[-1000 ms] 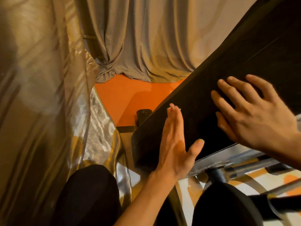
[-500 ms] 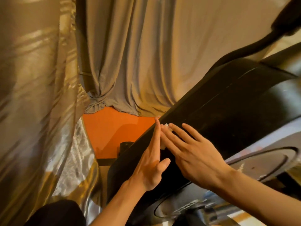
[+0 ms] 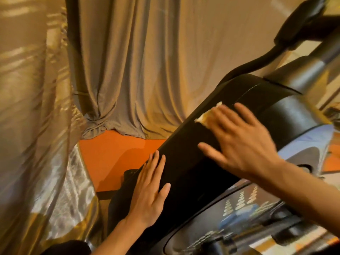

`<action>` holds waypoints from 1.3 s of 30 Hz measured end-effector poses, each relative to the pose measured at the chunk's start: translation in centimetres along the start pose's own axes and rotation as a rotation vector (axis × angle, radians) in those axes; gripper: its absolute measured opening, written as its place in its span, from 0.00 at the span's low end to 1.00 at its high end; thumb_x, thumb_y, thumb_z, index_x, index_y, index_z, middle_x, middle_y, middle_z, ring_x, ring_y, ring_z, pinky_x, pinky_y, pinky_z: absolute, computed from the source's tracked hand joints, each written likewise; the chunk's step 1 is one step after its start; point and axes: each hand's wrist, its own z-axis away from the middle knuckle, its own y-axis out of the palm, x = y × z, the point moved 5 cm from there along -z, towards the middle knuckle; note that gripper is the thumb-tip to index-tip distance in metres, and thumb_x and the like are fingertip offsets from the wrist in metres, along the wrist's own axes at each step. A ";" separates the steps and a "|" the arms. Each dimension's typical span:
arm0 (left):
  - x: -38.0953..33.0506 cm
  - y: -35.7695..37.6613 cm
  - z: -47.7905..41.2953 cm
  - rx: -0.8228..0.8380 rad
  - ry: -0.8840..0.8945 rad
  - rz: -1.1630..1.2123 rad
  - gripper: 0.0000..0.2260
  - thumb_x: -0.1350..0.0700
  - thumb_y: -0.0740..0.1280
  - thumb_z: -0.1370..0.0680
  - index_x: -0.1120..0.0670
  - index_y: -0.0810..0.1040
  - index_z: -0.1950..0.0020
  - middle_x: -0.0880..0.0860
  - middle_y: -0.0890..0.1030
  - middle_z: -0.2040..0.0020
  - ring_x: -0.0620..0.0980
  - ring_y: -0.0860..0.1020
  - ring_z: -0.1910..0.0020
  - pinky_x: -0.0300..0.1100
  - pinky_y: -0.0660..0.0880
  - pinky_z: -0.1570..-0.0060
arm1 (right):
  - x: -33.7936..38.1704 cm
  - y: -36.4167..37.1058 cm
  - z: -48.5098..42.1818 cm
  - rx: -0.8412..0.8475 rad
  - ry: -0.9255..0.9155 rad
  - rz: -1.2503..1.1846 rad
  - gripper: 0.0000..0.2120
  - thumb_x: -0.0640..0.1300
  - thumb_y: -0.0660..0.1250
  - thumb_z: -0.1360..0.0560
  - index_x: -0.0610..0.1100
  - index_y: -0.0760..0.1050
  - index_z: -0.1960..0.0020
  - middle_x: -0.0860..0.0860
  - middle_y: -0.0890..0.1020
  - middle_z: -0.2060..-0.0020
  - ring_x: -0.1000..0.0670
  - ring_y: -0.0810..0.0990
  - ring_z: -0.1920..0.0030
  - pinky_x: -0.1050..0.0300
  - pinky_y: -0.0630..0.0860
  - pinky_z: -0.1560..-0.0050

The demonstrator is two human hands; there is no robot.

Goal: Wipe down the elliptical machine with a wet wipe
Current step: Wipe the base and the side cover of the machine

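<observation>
Change: The right hand [image 3: 239, 142] had travelled up the sloping black housing [image 3: 185, 168] and stood well apart from the left hand [image 3: 149, 192], which it had been touching half a second before. The left hand had turned from edge-on to lying flat.
Right hand: Fingers spread and nearly straight, pressing the wet wipe [image 3: 207, 116] onto the housing; blurred, consistent with a stroke in progress. Nothing was gripped.
Left hand: Palm down, fingers straight and close together, resting on the lower left edge of the housing. It held nothing.
Wipe location: Under the right fingertips, on the upper part of the housing, a crumpled corner showing beyond them.
Machine: The elliptical's housing ran from lower left to upper right; a handlebar arm [image 3: 303, 21] rose at top right.
Surroundings: Grey curtain [image 3: 138, 70] behind, gold sheer fabric [image 3: 33, 126] to the left, orange floor [image 3: 114, 155] below.
Step in hand: Judged to be wiping the top face of the housing.
Next move: Likely calls for steady downward pressure so the wipe does not slip out from under the flat fingers, with strokes overlapped towards the curved upper end.
</observation>
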 end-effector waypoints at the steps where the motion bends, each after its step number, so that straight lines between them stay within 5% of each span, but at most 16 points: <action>1: 0.0 0.0 0.0 -0.007 0.003 -0.008 0.31 0.35 0.46 0.15 0.46 0.50 0.15 0.43 0.46 0.14 0.47 0.45 0.15 0.56 0.52 0.19 | -1.4 -0.5 0.2 0.018 0.058 -0.002 0.42 0.69 0.40 0.18 0.39 0.71 0.24 0.39 0.70 0.24 0.40 0.64 0.21 0.39 0.54 0.20; 4: 0.2 0.1 0.0 -0.021 0.023 -0.032 0.31 0.35 0.46 0.15 0.46 0.51 0.14 0.45 0.48 0.14 0.48 0.47 0.15 0.56 0.54 0.19 | 0.5 -0.3 2.0 -0.040 0.083 -0.050 0.41 0.69 0.44 0.18 0.37 0.68 0.23 0.37 0.68 0.24 0.38 0.62 0.21 0.39 0.54 0.20; 9: 0.4 0.1 0.0 -0.028 0.053 -0.083 0.30 0.33 0.47 0.15 0.42 0.49 0.15 0.46 0.49 0.14 0.49 0.49 0.15 0.54 0.55 0.21 | 9.1 2.8 6.7 -0.021 -0.232 -0.116 0.39 0.69 0.50 0.18 0.37 0.70 0.24 0.38 0.71 0.25 0.39 0.64 0.22 0.42 0.55 0.21; 12: 0.4 0.1 0.1 -0.023 0.041 -0.090 0.32 0.33 0.47 0.15 0.47 0.52 0.14 0.47 0.50 0.14 0.49 0.50 0.15 0.59 0.59 0.20 | 2.0 0.8 4.9 -0.092 -0.046 -0.057 0.37 0.67 0.51 0.17 0.38 0.71 0.25 0.39 0.73 0.27 0.39 0.67 0.23 0.40 0.55 0.20; 16: 0.4 0.1 0.2 -0.028 0.030 -0.116 0.32 0.34 0.48 0.16 0.48 0.54 0.14 0.48 0.51 0.14 0.50 0.51 0.16 0.60 0.62 0.22 | -1.5 -1.0 4.4 -0.063 0.152 -0.015 0.40 0.68 0.46 0.18 0.39 0.64 0.21 0.39 0.64 0.21 0.40 0.57 0.19 0.40 0.49 0.19; 22: 0.4 0.0 0.3 -0.037 0.042 -0.132 0.32 0.34 0.49 0.15 0.48 0.54 0.15 0.48 0.51 0.14 0.49 0.51 0.16 0.57 0.61 0.22 | 6.5 2.1 7.7 -0.078 -0.139 -0.083 0.38 0.69 0.51 0.18 0.42 0.68 0.22 0.42 0.65 0.22 0.41 0.60 0.20 0.43 0.52 0.19; 29: 0.5 0.2 0.3 -0.041 0.025 -0.127 0.32 0.34 0.48 0.15 0.49 0.55 0.15 0.47 0.50 0.14 0.49 0.50 0.16 0.55 0.59 0.21 | -4.4 -2.5 3.5 -0.008 0.270 0.015 0.38 0.69 0.44 0.18 0.44 0.65 0.21 0.40 0.64 0.21 0.41 0.55 0.18 0.38 0.46 0.19; 34: 0.4 0.1 0.4 -0.030 0.011 -0.130 0.34 0.30 0.46 0.17 0.47 0.53 0.14 0.45 0.48 0.14 0.47 0.48 0.16 0.51 0.54 0.20 | 7.3 1.2 3.4 0.067 -0.046 -0.149 0.39 0.72 0.46 0.19 0.48 0.66 0.21 0.43 0.70 0.24 0.42 0.61 0.20 0.40 0.55 0.21; 39: 0.3 0.1 0.3 -0.027 -0.005 -0.160 0.33 0.34 0.49 0.16 0.49 0.54 0.15 0.46 0.48 0.14 0.46 0.48 0.16 0.50 0.55 0.19 | 4.8 0.9 0.6 0.075 -0.044 -0.131 0.37 0.72 0.40 0.19 0.53 0.64 0.20 0.43 0.62 0.20 0.43 0.56 0.18 0.42 0.55 0.20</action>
